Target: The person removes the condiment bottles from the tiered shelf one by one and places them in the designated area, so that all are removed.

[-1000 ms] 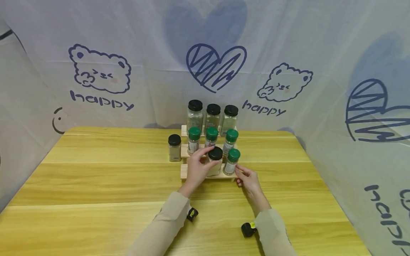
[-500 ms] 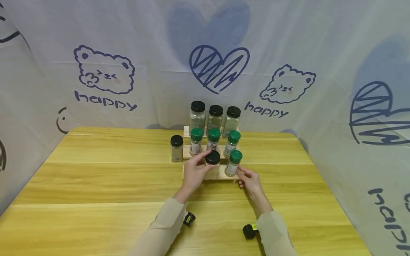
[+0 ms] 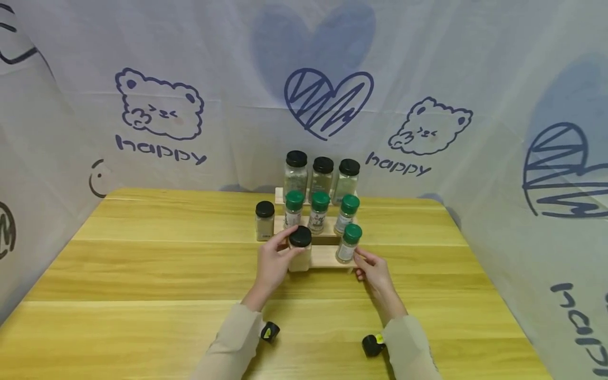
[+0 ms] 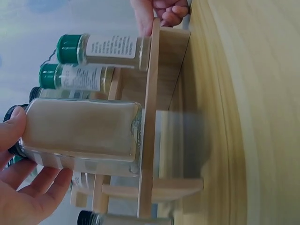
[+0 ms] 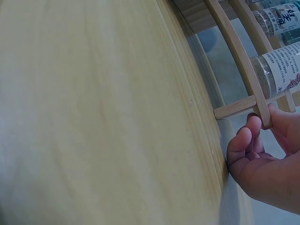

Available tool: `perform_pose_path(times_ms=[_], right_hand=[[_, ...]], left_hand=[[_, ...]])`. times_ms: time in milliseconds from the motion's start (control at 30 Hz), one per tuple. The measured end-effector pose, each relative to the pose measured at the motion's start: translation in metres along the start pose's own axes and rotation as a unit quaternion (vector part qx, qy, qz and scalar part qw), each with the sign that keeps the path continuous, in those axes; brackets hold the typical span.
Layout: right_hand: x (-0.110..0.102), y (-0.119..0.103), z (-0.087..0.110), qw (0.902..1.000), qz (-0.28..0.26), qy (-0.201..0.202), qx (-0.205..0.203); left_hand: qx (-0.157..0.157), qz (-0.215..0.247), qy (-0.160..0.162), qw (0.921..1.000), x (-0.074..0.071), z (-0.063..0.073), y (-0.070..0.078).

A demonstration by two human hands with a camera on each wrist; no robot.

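Observation:
My left hand (image 3: 273, 266) grips a spice jar (image 3: 301, 258) near its black lid, thumb on the near side and fingers behind. Square and filled with pale powder, the jar stands upright at the left part of the lowest tier of a wooden spice rack (image 3: 325, 257). In the left wrist view its base (image 4: 136, 140) is right at the front board. My right hand (image 3: 376, 272) pinches the right end of that tier, thumb and curled fingers around the board end in the right wrist view. Beside it stands a green-capped spice jar (image 3: 349, 244).
Three green-capped jars (image 3: 318, 214) line the middle tier, and three taller black-lidded jars (image 3: 321, 179) the top one. Another black-lidded jar (image 3: 265, 221) stands on the table (image 3: 166, 274) left of the rack. A cloth with drawings (image 3: 256, 126) hangs behind.
My left hand has moved the black-lidded jar leftward along the lowest tier, away from the green-capped jar. My right hand keeps its hold on the rack's end.

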State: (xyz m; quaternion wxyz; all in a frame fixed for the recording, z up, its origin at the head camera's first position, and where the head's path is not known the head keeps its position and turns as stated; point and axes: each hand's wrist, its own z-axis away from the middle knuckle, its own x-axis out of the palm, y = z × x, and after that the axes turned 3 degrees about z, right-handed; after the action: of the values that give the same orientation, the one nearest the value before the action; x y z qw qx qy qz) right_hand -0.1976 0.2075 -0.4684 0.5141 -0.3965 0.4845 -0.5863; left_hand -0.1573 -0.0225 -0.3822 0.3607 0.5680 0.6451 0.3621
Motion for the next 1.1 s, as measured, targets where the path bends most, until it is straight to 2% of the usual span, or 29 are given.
perform_pose_path(times_ms=[133, 433, 833, 1100], right_hand=[[-0.001, 0.0, -0.001, 1.0, 0.009, 0.001, -0.005], [-0.001, 0.0, 0.0, 0.9998, 0.017, 0.0, 0.0], [0.0, -0.001, 0.0, 0.9999, 0.01, 0.004, 0.004], [0.0, -0.001, 0.001, 0.9999, 0.013, 0.004, -0.001]], left_hand=[[0.008, -0.007, 0.01, 0.9999, -0.008, 0.0, -0.002], [0.012, -0.015, 0.036, 0.9992, -0.028, -0.005, -0.034], [0.016, -0.034, 0.053, 0.9979, -0.056, -0.01, -0.04], [-0.013, -0.029, 0.064, 0.9975, -0.072, -0.016, -0.05]])
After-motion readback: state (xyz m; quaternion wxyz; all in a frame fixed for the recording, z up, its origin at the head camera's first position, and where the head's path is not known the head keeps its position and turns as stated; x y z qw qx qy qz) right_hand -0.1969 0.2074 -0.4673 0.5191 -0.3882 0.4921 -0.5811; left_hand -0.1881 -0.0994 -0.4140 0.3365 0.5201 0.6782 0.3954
